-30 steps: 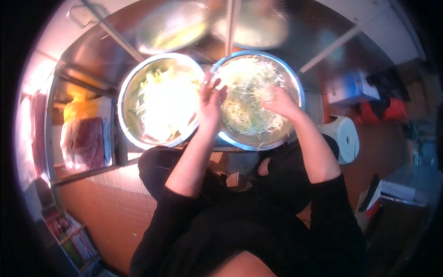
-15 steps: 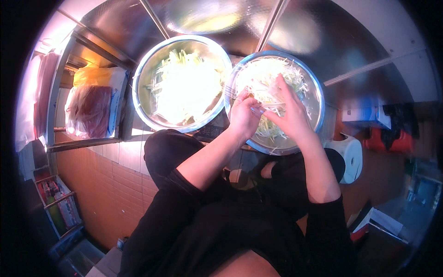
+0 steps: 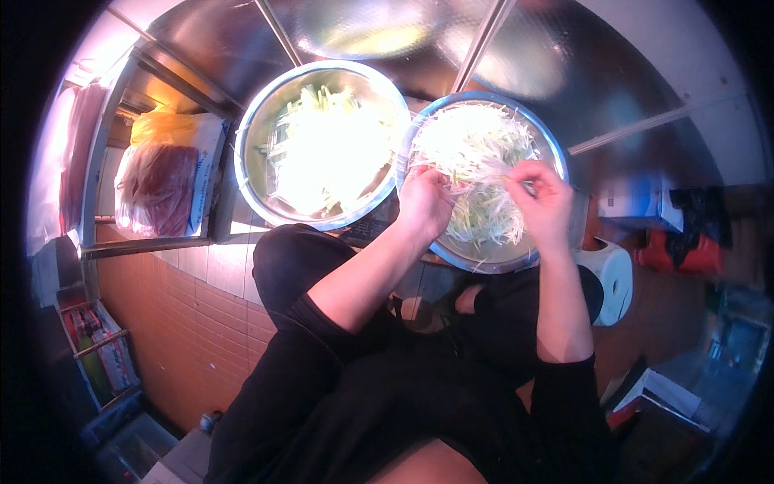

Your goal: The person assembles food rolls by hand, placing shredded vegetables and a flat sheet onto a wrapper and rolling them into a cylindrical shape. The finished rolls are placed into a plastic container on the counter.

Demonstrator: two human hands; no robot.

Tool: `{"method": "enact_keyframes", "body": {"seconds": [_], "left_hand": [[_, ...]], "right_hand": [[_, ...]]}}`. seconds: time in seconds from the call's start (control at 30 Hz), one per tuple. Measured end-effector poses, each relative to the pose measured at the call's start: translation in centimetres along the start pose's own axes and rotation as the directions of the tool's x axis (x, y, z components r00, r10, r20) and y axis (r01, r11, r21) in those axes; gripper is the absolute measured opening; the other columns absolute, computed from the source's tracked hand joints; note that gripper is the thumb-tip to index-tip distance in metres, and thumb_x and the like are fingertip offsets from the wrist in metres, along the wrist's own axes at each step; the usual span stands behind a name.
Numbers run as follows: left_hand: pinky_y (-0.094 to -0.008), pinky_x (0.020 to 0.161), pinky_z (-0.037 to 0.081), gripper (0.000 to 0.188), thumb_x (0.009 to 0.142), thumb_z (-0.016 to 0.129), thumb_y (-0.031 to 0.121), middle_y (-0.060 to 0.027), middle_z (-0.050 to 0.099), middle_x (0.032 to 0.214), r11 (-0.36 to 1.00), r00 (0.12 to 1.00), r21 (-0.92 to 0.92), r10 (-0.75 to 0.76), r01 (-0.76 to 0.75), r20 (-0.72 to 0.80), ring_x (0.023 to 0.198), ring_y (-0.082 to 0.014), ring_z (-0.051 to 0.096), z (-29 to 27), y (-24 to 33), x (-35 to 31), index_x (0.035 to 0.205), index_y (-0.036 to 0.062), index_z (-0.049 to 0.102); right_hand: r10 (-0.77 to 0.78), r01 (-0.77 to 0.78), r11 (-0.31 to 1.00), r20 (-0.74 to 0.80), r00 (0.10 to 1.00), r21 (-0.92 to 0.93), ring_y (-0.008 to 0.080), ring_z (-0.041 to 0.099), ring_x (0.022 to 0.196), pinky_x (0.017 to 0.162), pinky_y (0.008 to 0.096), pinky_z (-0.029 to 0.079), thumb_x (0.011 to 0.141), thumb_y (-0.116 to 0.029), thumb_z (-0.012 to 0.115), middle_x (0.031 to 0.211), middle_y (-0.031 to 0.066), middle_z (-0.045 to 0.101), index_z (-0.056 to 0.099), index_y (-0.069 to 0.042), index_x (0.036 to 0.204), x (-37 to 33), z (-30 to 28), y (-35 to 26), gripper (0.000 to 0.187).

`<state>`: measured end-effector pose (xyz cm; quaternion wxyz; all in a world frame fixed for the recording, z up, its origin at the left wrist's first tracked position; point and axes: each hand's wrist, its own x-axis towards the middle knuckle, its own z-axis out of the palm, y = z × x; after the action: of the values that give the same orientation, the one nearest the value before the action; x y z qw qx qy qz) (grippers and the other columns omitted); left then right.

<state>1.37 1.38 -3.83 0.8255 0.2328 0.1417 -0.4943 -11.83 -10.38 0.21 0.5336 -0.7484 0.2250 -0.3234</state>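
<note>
A steel basin (image 3: 454, 260) on the right holds a heap of thin white and pale-green scallion shreds (image 3: 480, 222). Over its near left part, my left hand (image 3: 426, 200) is closed around one end of a bunch of these shreds. Fingertips of my right hand (image 3: 544, 202) pinch the other end, above the basin's right side. Between the two hands the strands stretch loosely. To the left stands a second steel basin (image 3: 251, 189) with longer pale-green scallion pieces (image 3: 322, 105), washed out by bright light in the middle.
Left of the basins, a shelf unit (image 3: 149, 248) holds plastic-bagged goods (image 3: 157, 185). A white round stool or roll (image 3: 613, 282) stands by my right knee, with a blue-and-white box (image 3: 641, 202) and a red container (image 3: 693, 252) beyond. Shiny metal panels (image 3: 387, 68) rise behind the basins.
My right hand has gone from spread fingers to a pinch on the shreds and shifted right, away from my left hand. The left hand stays nearly in place. The view has shifted slightly.
</note>
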Motion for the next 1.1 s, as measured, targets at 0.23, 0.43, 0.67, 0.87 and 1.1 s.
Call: {"method": "enact_keyframes", "body": {"seconds": [0.23, 0.43, 0.67, 0.87, 1.1], "left_hand": [[-0.0387, 0.092, 0.048, 0.058, 0.082, 0.036, -0.012, -0.0137, 0.053, 0.128, 0.98, 0.996, 0.175, 0.089, -0.091, 0.02, 0.112, -0.0259, 0.055, 0.8, -1.2, -0.9, 0.137, 0.0042, 0.04], [-0.0338, 0.098, 0.044, 0.062, 0.082, 0.035, -0.015, -0.0118, 0.051, 0.133, 0.982, 0.991, 0.172, 0.061, -0.08, 0.116, 0.116, -0.0231, 0.054, 0.1, -1.8, -0.5, 0.139, 0.008, 0.042], [-0.0355, 0.099, 0.045, 0.061, 0.083, 0.035, -0.017, -0.0126, 0.051, 0.134, 0.976, 0.992, 0.184, 0.1, -0.114, 0.083, 0.119, -0.0241, 0.053, 1.3, -1.4, -1.3, 0.138, 0.0079, 0.044], [-0.0361, 0.095, 0.048, 0.049, 0.085, 0.039, -0.012, -0.0124, 0.056, 0.125, 0.969, 0.986, 0.184, 0.155, -0.164, 0.062, 0.112, -0.0234, 0.057, 0.1, -1.4, -0.4, 0.131, 0.0027, 0.045], [-0.0435, 0.096, 0.048, 0.038, 0.094, 0.036, -0.003, -0.0175, 0.053, 0.128, 0.977, 0.992, 0.187, 0.116, -0.106, -0.043, 0.112, -0.0294, 0.058, -1.4, -1.2, 0.8, 0.132, 0.0009, 0.039]], "right_hand": [[-0.005, 0.039, 0.986, -0.209, 0.978, 0.159, 0.012, 0.06, 0.083, 0.077, 0.0252, 0.048, 0.076, 0.007, 0.071, 0.088, 0.0029, 0.062, 0.061, -0.003, 0.085, 1.1, -1.9, -3.1, 0.016], [-0.168, 0.185, 0.907, 0.076, 0.983, -0.38, 0.0168, 0.059, 0.09, 0.084, 0.0308, 0.046, 0.068, -0.005, 0.077, 0.085, 0.0022, 0.065, 0.065, -0.007, 0.083, 1.1, 1.5, -0.1, 0.019], [-0.031, 0.065, 0.943, 0.108, 0.994, -0.325, 0.0203, 0.05, 0.111, 0.092, 0.0366, 0.042, 0.063, -0.008, 0.082, 0.122, 0.0074, 0.056, 0.059, -0.009, 0.114, 0.8, -0.8, -1.1, 0.056], [0.118, -0.1, 0.982, 0.11, 0.987, -0.158, 0.0172, 0.052, 0.108, 0.078, 0.0283, 0.051, 0.068, 0.003, 0.079, 0.12, 0.0067, 0.051, 0.056, -0.006, 0.114, -0.3, 0.9, -0.5, 0.053], [-0.149, 0.17, 0.925, 0.086, 0.985, -0.339, 0.0137, 0.062, 0.082, 0.072, 0.0244, 0.053, 0.075, 0.007, 0.071, 0.098, 0.006, 0.06, 0.063, 0.0, 0.092, -0.4, 0.7, -0.1, 0.021]]}}
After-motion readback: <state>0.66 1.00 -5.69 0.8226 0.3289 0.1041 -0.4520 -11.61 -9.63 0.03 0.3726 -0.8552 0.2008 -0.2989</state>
